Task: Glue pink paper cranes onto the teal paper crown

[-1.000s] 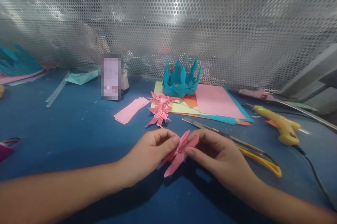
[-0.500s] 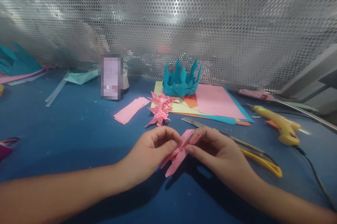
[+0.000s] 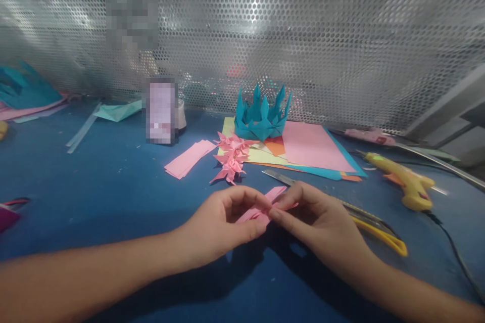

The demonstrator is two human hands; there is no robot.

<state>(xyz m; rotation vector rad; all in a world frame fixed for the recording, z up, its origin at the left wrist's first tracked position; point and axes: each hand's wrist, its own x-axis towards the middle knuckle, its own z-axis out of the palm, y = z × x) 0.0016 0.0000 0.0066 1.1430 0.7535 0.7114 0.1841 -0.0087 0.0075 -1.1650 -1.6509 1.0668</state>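
Both my hands meet low in the middle of the blue table (image 3: 94,181) around a small folded pink paper piece (image 3: 261,210). My left hand (image 3: 223,227) pinches its left side between thumb and fingers. My right hand (image 3: 318,222) pinches its right end with thumb and forefinger. The paper lies nearly flat between the fingertips, partly hidden by them. Just behind my hands sits a cluster of finished pink folded pieces (image 3: 230,157) and a stack of pink paper strips (image 3: 188,158).
A teal folded paper crown (image 3: 261,114) stands on coloured paper sheets (image 3: 314,148). A yellow-handled cutter (image 3: 356,217) lies right of my right hand, a yellow glue gun (image 3: 403,179) further right with its cord. A perforated metal screen (image 3: 303,35) closes the back.
The pink piece has gone from standing up with spread flaps to lying flatter and more folded between my fingers. Both hands stayed in place.
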